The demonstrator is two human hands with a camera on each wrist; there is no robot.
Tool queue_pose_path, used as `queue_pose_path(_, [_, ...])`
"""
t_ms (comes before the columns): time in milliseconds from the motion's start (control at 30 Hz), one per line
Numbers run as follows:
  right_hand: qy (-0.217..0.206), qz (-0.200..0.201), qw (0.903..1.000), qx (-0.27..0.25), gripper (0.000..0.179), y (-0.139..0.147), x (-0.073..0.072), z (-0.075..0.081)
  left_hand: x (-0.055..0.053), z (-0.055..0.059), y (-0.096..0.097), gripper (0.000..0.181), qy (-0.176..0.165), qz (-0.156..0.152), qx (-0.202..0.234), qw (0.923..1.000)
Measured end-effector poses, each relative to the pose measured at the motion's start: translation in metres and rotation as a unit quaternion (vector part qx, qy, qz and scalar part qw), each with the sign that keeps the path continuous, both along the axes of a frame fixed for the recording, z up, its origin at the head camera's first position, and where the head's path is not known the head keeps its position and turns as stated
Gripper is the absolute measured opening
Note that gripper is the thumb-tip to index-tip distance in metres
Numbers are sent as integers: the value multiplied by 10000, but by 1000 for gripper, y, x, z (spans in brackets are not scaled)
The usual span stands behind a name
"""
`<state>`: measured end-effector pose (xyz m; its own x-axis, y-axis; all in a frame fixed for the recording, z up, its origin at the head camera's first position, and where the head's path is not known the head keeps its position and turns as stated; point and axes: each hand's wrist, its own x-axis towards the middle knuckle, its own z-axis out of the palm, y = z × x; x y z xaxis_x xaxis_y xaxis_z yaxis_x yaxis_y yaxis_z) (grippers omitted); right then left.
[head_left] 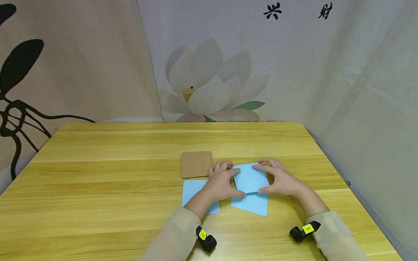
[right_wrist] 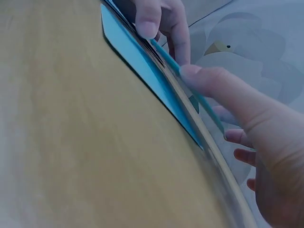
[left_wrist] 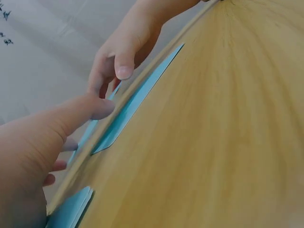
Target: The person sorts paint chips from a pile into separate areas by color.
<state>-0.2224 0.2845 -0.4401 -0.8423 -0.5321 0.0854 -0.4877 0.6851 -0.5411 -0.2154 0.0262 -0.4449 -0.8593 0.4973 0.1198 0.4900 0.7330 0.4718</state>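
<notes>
A blue square card (head_left: 250, 177) is held up by both hands, gripped at its left and right edges between thumbs and fingers. My left hand (head_left: 220, 183) has it on the left side, and my right hand (head_left: 281, 179) on the right. Below and nearer me, a second blue card (head_left: 252, 205) lies slanted on the table, partly covered by the held one. In the right wrist view the held card (right_wrist: 208, 108) stands apart from the lower card (right_wrist: 142, 71). Under my left forearm lies more blue card (head_left: 193, 189), its middle hidden; it looks stacked in the left wrist view.
A brown square piece (head_left: 197, 164) with rounded corners, apparently stacked, lies behind the left blue card, close to my left fingers. The wooden table (head_left: 89, 195) ends at a back edge before a printed curtain (head_left: 213, 81). Each wrist wears a black camera strap.
</notes>
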Motion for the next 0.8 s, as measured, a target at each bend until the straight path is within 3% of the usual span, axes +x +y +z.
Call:
queue_pose_path(433, [208, 66, 9997, -58, 82, -25, 12, 13, 9, 3, -26, 83, 84, -200, 468, 9987])
queue_pose_path(800, [407, 169, 9989, -130, 82, -55, 23, 11, 21, 2, -59, 82, 189, -305, 780, 9963])
